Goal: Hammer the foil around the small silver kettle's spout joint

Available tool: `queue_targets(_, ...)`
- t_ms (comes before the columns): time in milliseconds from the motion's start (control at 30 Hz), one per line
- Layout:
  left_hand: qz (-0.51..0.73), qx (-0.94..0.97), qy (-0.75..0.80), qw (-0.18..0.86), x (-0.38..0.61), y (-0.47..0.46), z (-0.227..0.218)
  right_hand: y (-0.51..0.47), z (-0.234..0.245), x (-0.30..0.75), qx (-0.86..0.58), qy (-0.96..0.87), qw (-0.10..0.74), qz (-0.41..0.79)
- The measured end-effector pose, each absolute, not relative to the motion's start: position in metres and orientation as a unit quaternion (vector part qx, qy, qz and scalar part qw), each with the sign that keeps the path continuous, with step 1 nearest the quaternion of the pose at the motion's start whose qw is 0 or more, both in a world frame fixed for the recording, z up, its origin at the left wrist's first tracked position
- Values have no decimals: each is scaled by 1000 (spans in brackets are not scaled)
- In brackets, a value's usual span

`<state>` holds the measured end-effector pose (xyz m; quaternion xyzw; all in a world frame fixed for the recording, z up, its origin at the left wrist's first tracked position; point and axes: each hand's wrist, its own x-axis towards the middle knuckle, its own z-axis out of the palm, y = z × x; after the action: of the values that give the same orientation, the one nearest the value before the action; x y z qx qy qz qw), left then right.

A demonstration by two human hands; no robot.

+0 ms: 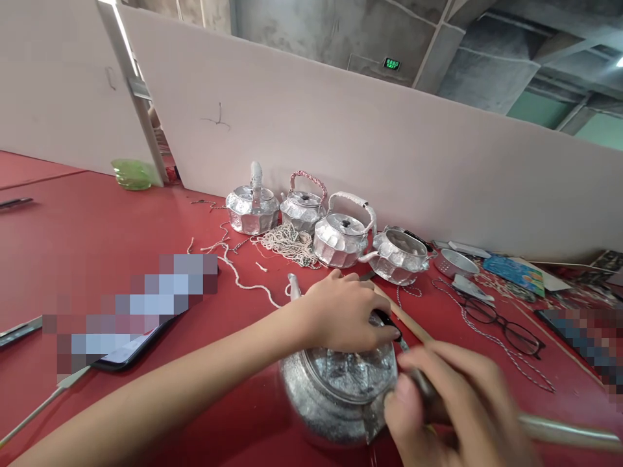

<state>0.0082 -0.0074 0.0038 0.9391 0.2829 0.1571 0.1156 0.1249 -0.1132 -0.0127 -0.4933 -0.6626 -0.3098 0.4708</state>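
Note:
A silver embossed kettle [335,395] stands on the red table [97,246] close in front of me. My left hand [345,311] lies over its top with the fingers curled down, pinching a small dark part at the rim. My right hand [452,402], blurred, is closed round a dark tool or handle beside the kettle's right edge. A wooden stick [403,318] runs under my hands toward the lower right.
Several silver kettles [341,240] stand along a white partition [341,130], with tangled cord [287,243] before them. A phone [126,350] lies left. Glasses [501,324], a small metal cup [455,263] and printed cards [516,272] lie right.

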Motion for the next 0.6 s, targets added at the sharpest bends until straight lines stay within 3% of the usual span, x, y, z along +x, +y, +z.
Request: queue_targets(600,152,941,281,114,8,-6,5,-109,-15,117,-477,-649,513,-297)
